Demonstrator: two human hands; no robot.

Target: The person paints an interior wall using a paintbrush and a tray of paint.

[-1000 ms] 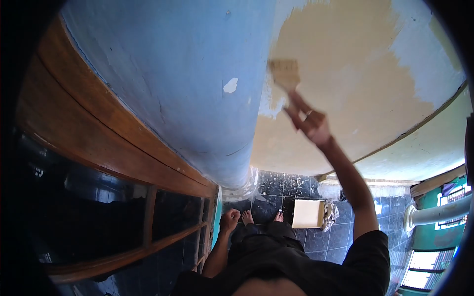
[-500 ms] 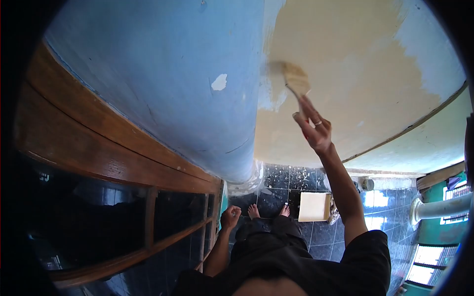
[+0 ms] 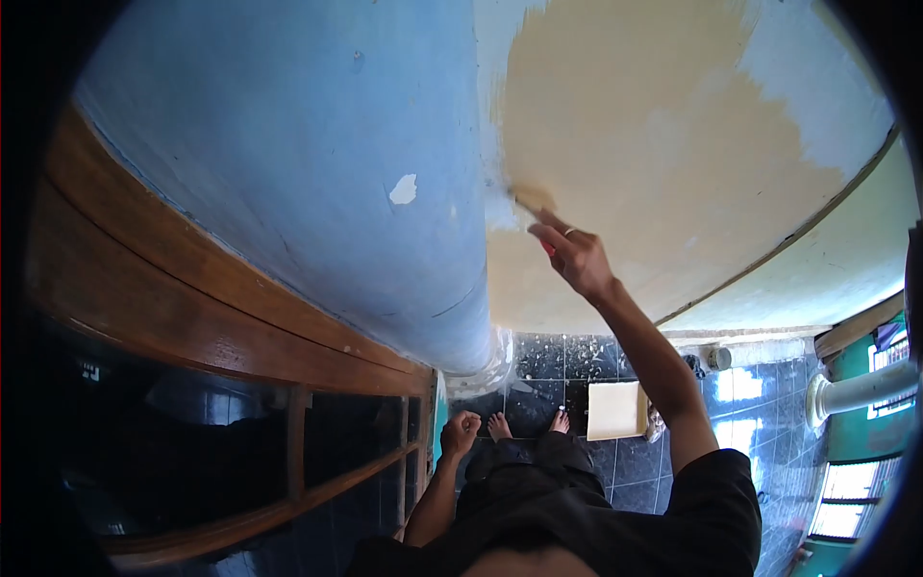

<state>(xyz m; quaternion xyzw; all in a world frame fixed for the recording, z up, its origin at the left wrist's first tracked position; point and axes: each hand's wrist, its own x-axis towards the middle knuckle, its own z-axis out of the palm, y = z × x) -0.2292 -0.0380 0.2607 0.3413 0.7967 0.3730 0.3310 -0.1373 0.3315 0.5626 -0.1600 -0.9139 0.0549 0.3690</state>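
Note:
My right hand, with a ring on one finger, is closed round the red handle of a paintbrush. The brush is turned edge-on, its bristles at the left border of the tan paint, close to the corner with the blue wall; motion blurs it slightly. Wet-looking tan paint covers much of the wall, with pale blue patches around it. Low by my left side, my left hand is curled with its fingers bent in; whether anything is inside is hidden.
A wood-framed window runs along the left. On the dark tiled floor, spotted with paint, a shallow cream tray lies right of my bare feet. A small can stands by the wall base. A white column rises at far right.
My right hand has moved down and left with the paintbrush, which has turned from broad side to edge-on. The view has shifted slightly. My left hand stays low and curled.

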